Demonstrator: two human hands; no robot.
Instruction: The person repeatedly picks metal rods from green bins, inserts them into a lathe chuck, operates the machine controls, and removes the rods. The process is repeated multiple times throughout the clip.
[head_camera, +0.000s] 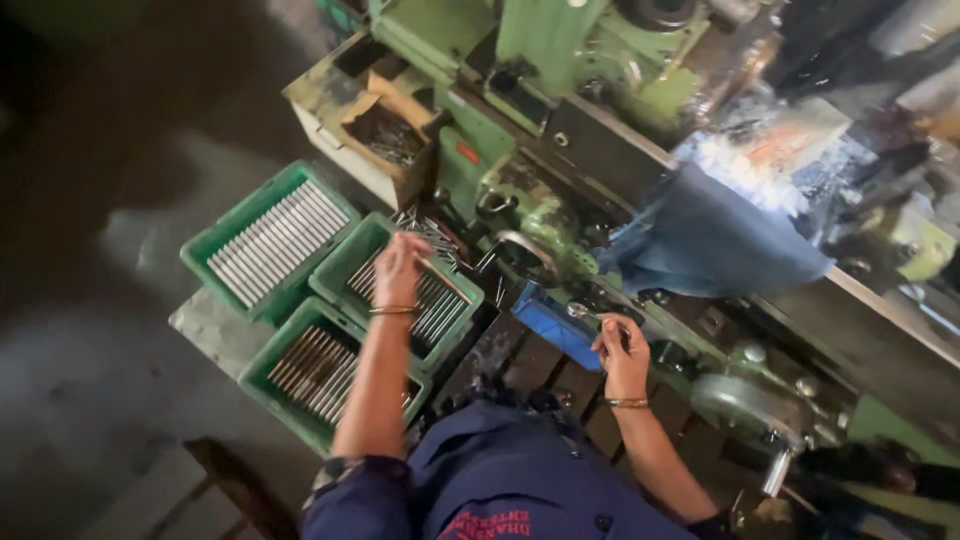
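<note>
There were three green crates (272, 240) of metal rods, one cardboard box (390, 135), one blue tray (553, 325), and two hands (398, 268).

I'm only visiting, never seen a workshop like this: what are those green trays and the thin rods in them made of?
The green trays look like moulded plastic: even matte colour, thick rounded rims. The thin rods seem to be bare metal, probably steel: silvery grey and glinting in neat rows. The left hand is over the middle tray and seems to hold one; the right hand pinches a small shiny piece, likely metal too.
</note>
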